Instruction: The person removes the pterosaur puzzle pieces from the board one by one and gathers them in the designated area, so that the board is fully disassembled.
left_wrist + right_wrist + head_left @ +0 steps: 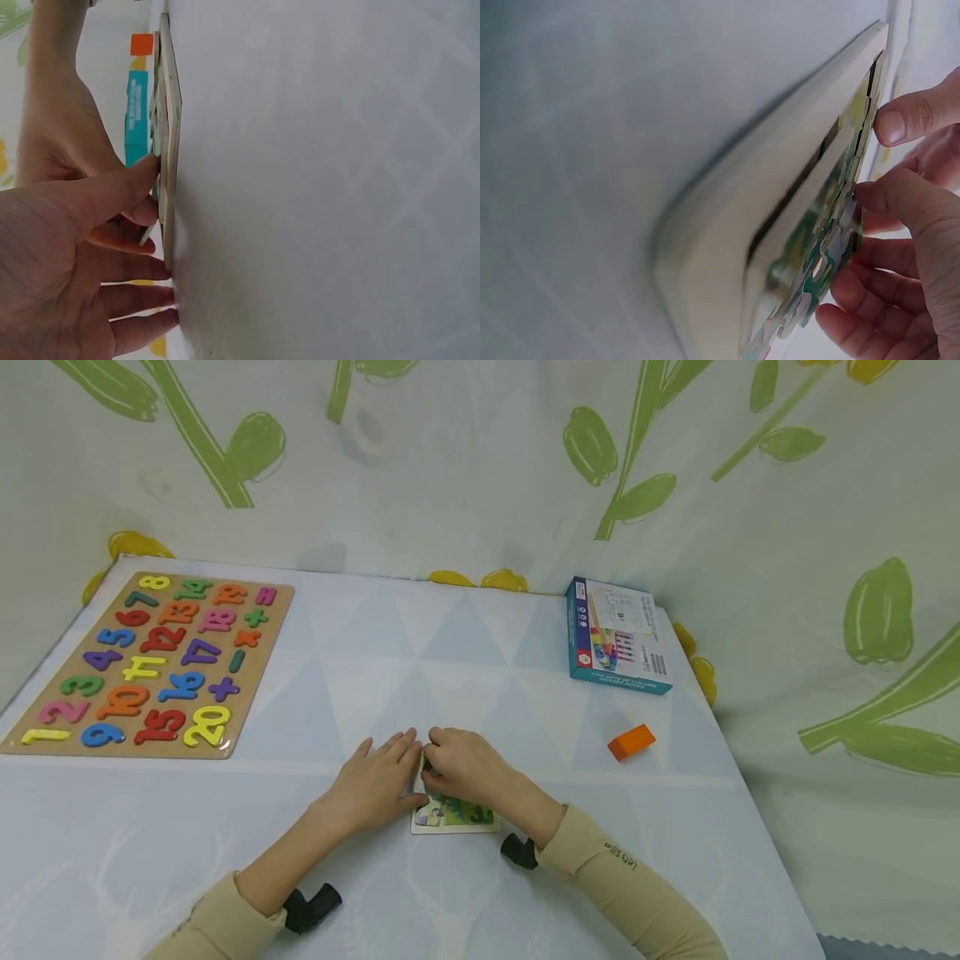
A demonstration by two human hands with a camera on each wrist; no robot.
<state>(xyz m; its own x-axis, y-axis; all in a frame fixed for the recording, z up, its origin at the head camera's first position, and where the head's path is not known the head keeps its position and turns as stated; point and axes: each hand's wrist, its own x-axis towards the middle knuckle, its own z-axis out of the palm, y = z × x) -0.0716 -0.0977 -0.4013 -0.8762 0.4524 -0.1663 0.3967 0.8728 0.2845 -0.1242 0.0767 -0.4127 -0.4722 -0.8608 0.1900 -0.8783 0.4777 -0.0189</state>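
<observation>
A small jigsaw puzzle with a green picture lies in a pale, thin-rimmed tray on the table, partly hidden by both hands. My left hand rests at its left side, fingers straight and fingertips on the tabletop, with the thumb on the puzzle's edge. My right hand reaches over the far part and pinches a puzzle piece between thumb and fingers. That piece tilts up from the tray in the left wrist view. Other pieces sit slightly raised and uneven in the right wrist view.
A wooden number board with colourful numerals lies at the left. Toward the back right is a teal-edged box, with an orange block nearer me. Black wrist devices show beside both sleeves. A patterned cloth wall stands behind the table.
</observation>
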